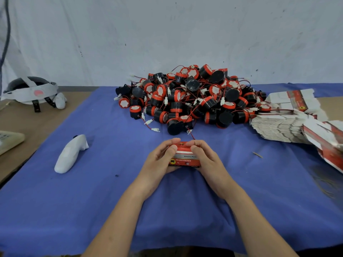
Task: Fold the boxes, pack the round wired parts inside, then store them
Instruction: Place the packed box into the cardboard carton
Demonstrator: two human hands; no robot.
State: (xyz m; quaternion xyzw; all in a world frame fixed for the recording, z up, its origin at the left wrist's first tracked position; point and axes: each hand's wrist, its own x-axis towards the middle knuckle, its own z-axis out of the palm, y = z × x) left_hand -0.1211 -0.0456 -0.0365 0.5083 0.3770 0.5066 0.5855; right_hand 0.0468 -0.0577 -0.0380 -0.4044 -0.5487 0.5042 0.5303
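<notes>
Two hands, left hand (159, 160) and right hand (207, 161), are clamped on one folded red carton (185, 161) from either side, thumbs on its top flap. The carton is at front centre, on or just above the blue cloth (92, 201).

- Contents: hidden. A red wire (191, 134) runs from the top edge toward the heap; which part it belongs to cannot be told.
- Status, judged: one box at the closing stage; no stored boxes in view.
- Outstanding: a large heap of round wired parts (187, 97), black with red bands, lies just beyond the hands. A thick stack of flat boxes (282, 127) sits to the right, against the heap's edge. Most of the job appears to remain.
- Sundries: white handheld controller (70, 154) on the cloth at left; head-strap rig (31, 91) on the bare bench (18, 119), far left.
</notes>
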